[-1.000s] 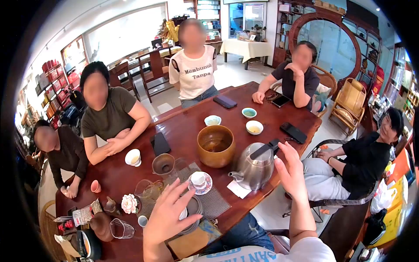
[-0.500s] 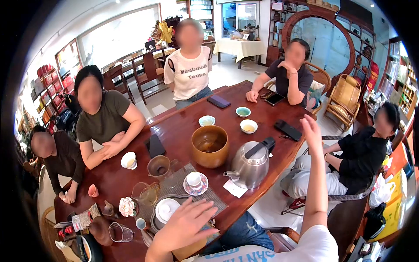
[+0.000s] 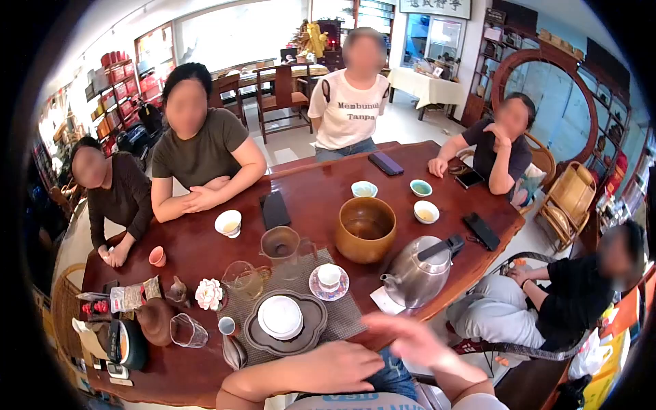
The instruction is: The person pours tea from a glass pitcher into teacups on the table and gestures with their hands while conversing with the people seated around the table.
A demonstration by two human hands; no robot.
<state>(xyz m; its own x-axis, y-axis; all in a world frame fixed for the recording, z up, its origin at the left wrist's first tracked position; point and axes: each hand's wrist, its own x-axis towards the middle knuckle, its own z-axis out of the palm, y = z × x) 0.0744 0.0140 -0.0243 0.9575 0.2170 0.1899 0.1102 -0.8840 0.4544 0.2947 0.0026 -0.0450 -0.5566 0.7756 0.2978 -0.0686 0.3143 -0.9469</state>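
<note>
My left hand (image 3: pixel 342 369) hangs palm down in front of my lap, fingers loosely stretched, holding nothing. Just right of it, my right hand (image 3: pixel 406 339) is blurred by motion; its fingers point left and are apart, and nothing shows in it. Close beyond my left hand, a white lidded gaiwan (image 3: pixel 280 317) sits on a dark scalloped tray (image 3: pixel 313 333). A small white cup (image 3: pixel 329 275) rests on a patterned saucer (image 3: pixel 329 292) behind that. A steel kettle (image 3: pixel 415 273) stands on the table beyond my right hand.
The wooden table (image 3: pixel 307 198) carries a large brown bowl (image 3: pixel 365 236), a glass pitcher (image 3: pixel 244 280), a strainer (image 3: pixel 280 244), a clay teapot (image 3: pixel 156 321), a white flower (image 3: pixel 210 294), several tea cups and phones. Several people sit around it; one person stands behind (image 3: pixel 354 102).
My right hand has come down from its raised position at the right to near my left hand. My left hand has drawn back from over the gaiwan toward my lap. The view has shifted.
</note>
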